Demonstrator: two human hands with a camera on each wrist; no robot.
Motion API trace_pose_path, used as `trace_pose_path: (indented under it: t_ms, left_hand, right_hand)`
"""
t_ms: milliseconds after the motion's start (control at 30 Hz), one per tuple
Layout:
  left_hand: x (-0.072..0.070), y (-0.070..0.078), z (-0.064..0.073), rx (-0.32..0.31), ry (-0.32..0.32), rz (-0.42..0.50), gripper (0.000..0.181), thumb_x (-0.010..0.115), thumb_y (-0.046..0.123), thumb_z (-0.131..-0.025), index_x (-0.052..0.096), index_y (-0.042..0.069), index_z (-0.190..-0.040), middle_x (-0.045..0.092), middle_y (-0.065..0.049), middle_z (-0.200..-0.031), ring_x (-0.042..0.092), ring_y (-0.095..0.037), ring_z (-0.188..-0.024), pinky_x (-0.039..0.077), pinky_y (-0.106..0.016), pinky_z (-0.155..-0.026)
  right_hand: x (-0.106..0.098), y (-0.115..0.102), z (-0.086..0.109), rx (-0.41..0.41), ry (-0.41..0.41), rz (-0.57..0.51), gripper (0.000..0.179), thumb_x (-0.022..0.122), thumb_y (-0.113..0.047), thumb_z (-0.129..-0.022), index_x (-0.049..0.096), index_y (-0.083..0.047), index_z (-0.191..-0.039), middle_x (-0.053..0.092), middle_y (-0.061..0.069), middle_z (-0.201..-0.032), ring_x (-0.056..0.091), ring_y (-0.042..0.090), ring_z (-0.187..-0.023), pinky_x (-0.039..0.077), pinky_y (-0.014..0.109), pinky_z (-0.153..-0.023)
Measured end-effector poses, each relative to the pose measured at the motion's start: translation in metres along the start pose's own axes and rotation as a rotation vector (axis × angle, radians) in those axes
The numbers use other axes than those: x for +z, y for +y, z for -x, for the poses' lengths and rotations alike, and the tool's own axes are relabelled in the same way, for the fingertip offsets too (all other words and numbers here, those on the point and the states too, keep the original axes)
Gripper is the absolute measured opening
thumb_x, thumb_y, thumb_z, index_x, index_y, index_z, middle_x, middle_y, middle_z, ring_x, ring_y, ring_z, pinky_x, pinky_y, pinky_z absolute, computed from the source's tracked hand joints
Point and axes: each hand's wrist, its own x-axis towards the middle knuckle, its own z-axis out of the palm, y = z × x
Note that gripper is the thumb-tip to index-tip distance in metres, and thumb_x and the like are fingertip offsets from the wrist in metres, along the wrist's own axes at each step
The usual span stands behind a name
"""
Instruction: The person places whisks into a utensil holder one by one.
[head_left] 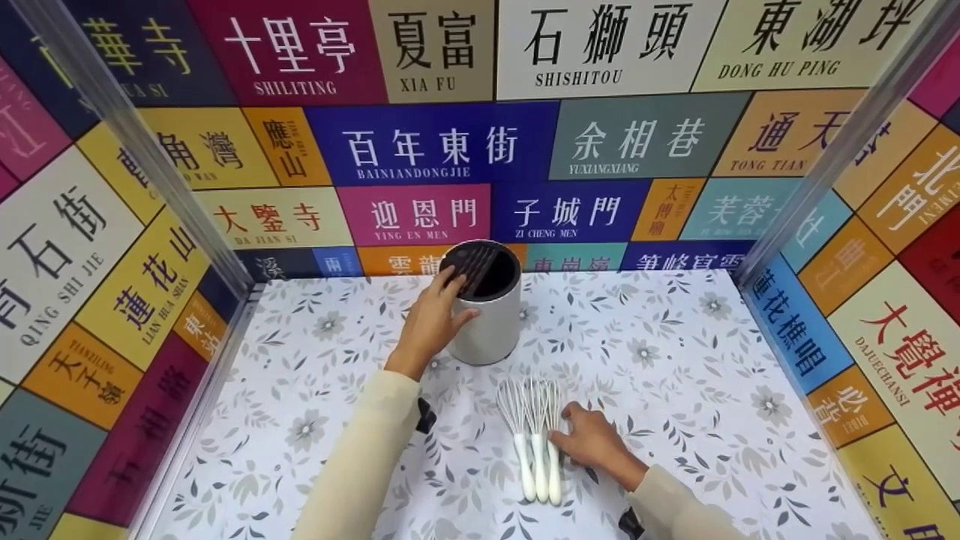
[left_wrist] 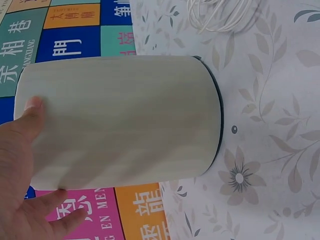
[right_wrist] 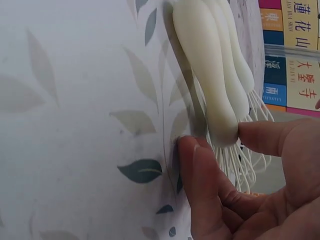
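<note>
My left hand grips the upper side of a pale cylindrical utensil holder. Its thumb presses the outer wall while the other fingers lie along the rim and far side. The holder stands upright, with a dark slotted insert covering part of its opening. In front of it lie three wire whisks side by side, pale handles toward me. My right hand is beside the rightmost whisk, its thumb tip right at the handle near the wires. The other fingers bend low by the tabletop, apart from the handle.
The table covering is white with a grey leaf and flower print. Colourful panels with written signs rise behind the table and at both sides. Clear upright edges stand at the corners.
</note>
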Motion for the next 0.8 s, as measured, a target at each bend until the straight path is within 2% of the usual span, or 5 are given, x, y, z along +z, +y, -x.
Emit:
trace_pose_path:
  t_ms: [233, 500, 800]
  left_hand:
    - [0.0029, 0.0013, 0.0023, 0.005, 0.023, 0.001, 0.067, 0.069, 0.045, -0.095, 0.050, 0.014, -0.152, 0.036, -0.008, -0.165, 0.049, -0.034, -0.142, 0.040, -0.049, -0.119]
    - [0.0055, 0.0011, 0.0026, 0.046, 0.058, -0.015, 0.067, 0.069, 0.045, -0.095, 0.052, 0.010, -0.150, 0.038, -0.013, -0.163, 0.052, -0.038, -0.138, 0.041, -0.050, -0.117]
    - [0.0034, 0.0010, 0.0024, -0.004, 0.009, -0.010, 0.069, 0.067, 0.047, -0.096, 0.049, 0.015, -0.153, 0.034, -0.008, -0.166, 0.048, -0.035, -0.143, 0.039, -0.048, -0.119]
  right_hand:
    - [0.0071, -0.0001, 0.0024, 0.015, -0.039, -0.132, 0.047, 0.074, -0.022, -0.090, 0.057, 0.005, -0.124, 0.062, 0.000, -0.054, 0.058, 0.010, -0.039, 0.048, 0.027, -0.040]
    - [0.0089, 0.0023, 0.0027, -0.014, 0.016, -0.147, 0.042, 0.067, -0.015, -0.087, 0.058, 0.007, -0.122, 0.059, -0.002, -0.047, 0.058, 0.014, -0.035, 0.047, 0.027, -0.036]
    - [0.0057, -0.0023, 0.0041, 0.013, 0.044, -0.168, 0.044, 0.069, -0.014, -0.087, 0.058, 0.004, -0.126, 0.059, -0.001, -0.049, 0.059, 0.016, -0.036, 0.048, 0.028, -0.038]
